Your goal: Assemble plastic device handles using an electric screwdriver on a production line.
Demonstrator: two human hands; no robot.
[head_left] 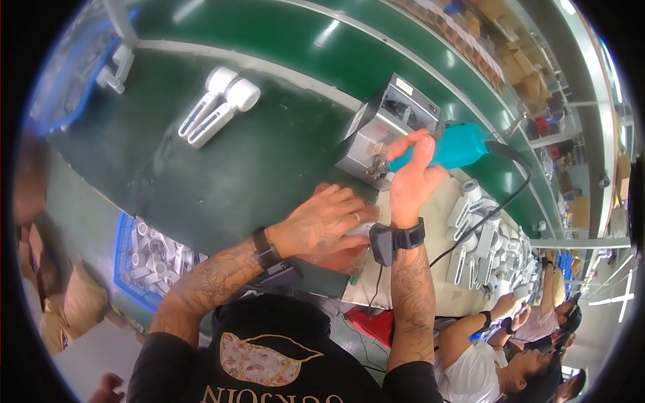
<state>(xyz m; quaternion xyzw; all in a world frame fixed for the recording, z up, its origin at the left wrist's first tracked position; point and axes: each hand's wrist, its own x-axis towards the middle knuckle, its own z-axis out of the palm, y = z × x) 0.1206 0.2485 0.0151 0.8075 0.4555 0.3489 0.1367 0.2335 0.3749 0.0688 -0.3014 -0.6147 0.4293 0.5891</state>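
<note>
In the head view, the only one, I am looking down at a green table [289, 148] with a grey box [352, 156] on it. The right hand [417, 172] is wrapped around a teal power driver [460, 146], with its tip at the near end of the grey box. I can't tell if the tip touches. My guess is that this is the step of getting a screw onto the tip. The next move would then call for lifting the tip straight and bringing it to the white part [363, 230].

That white part is on the near side of the grey box, beside the left hand [326, 221]. The left hand's fingers are bent, but they hide how tight the grip is, so I can't tell.

Now I count: one grey box, one teal power driver, and two white gadgets [242, 95] side by side, left of the grey box. Right of it is one white heap [463, 258], and far to its near left is one blue basket [121, 265] of white pieces. Both have too many to count.
</note>
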